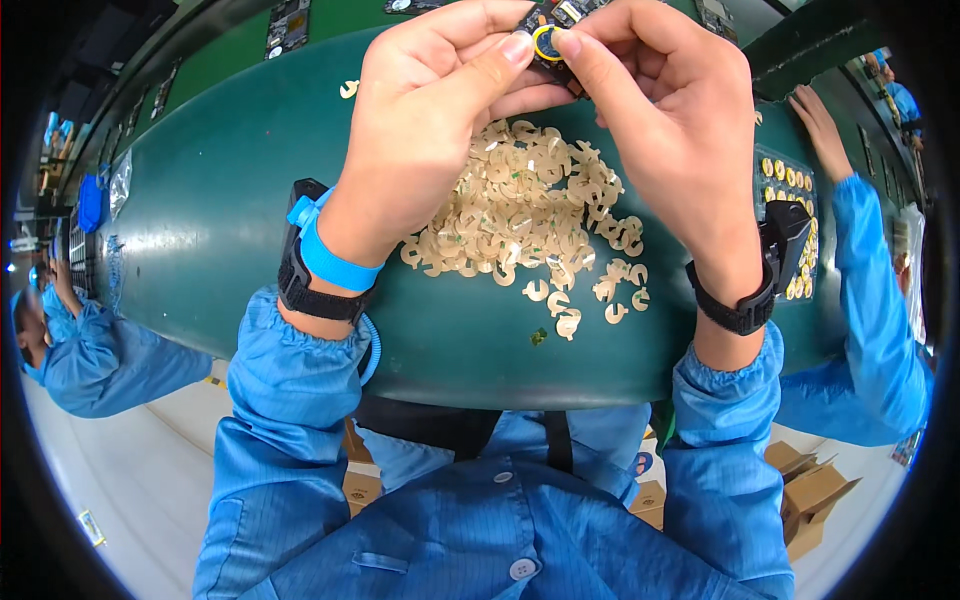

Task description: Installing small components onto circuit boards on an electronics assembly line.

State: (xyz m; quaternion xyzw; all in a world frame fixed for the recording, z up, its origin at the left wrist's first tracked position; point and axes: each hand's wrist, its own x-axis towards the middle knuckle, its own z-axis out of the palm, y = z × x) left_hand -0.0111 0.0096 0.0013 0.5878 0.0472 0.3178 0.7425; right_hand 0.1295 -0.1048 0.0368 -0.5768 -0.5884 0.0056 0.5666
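Both hands are raised over the green work table (230, 190) at its far side, holding a small dark circuit board (566, 14) between them. My left hand (425, 105) grips the board's left side, with the thumb tip close to a round part with a yellow ring (546, 43). From the other side my right hand (665, 110) is closed on the board, its thumb tip at the ring's right edge. Fingers hide much of the board. Below the hands lies a loose pile of cream C-shaped pieces (510, 205), a few scattered toward the near edge.
A clear tray (808, 180) of round yellow-ringed parts lies to the right, near a co-worker's hand (822, 130). Another person (110, 345) sits at far left. More circuit boards (288, 27) lie on the green strip beyond. An opened cardboard box (808, 500) stands low right.
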